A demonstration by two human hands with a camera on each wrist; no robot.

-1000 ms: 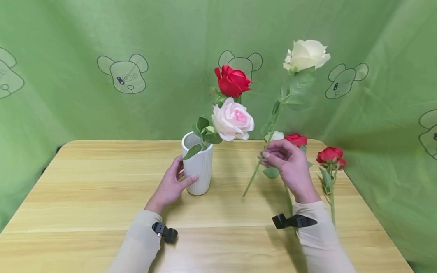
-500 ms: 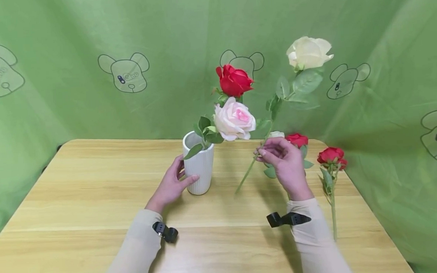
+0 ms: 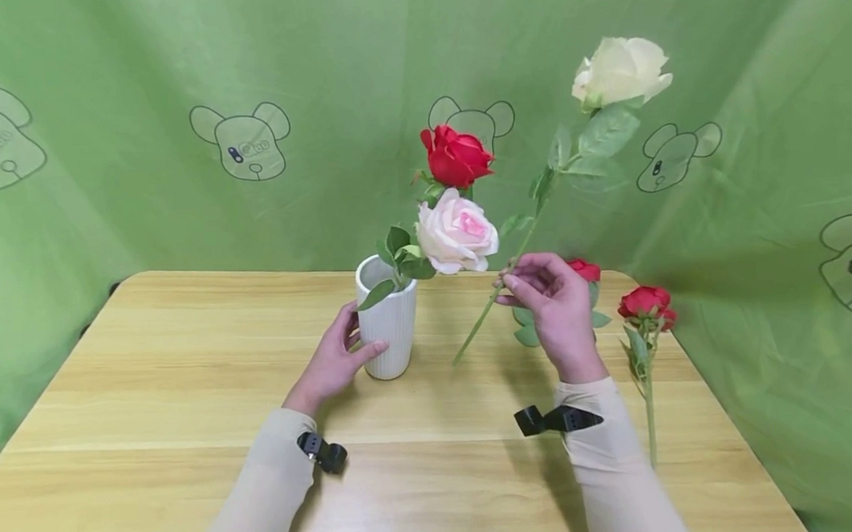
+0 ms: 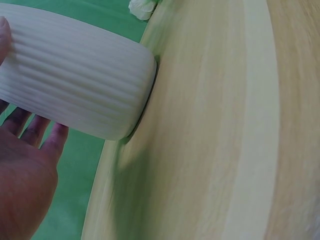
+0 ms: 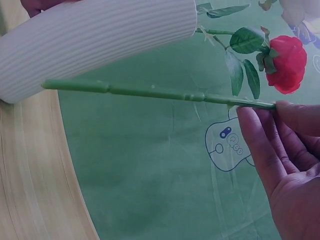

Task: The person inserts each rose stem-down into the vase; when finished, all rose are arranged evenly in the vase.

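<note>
A white ribbed vase (image 3: 388, 332) stands upright on the table, and my left hand (image 3: 332, 359) grips its left side with the thumb across the front. In it are a red rose (image 3: 456, 156) and a pale pink rose (image 3: 456, 232), both leaning right. Between thumb and fingers, my right hand (image 3: 557, 307) pinches the green stem (image 5: 150, 93) of a white rose (image 3: 621, 71). That rose slants up to the right, its bloom high and its lower stem end pointing down toward the vase. In the right wrist view the stem end overlaps the vase.
To the right, a red rose (image 3: 645, 307) lies on the wooden table (image 3: 189, 439). Another red rose (image 3: 585, 270) lies partly hidden behind my right hand. A green curtain (image 3: 328, 62) with bear drawings closes off the back and sides.
My right hand has moved left and slightly up with the white rose, bringing its stem end nearer the vase. The bloom has risen to the right. My left hand stays on the vase.
</note>
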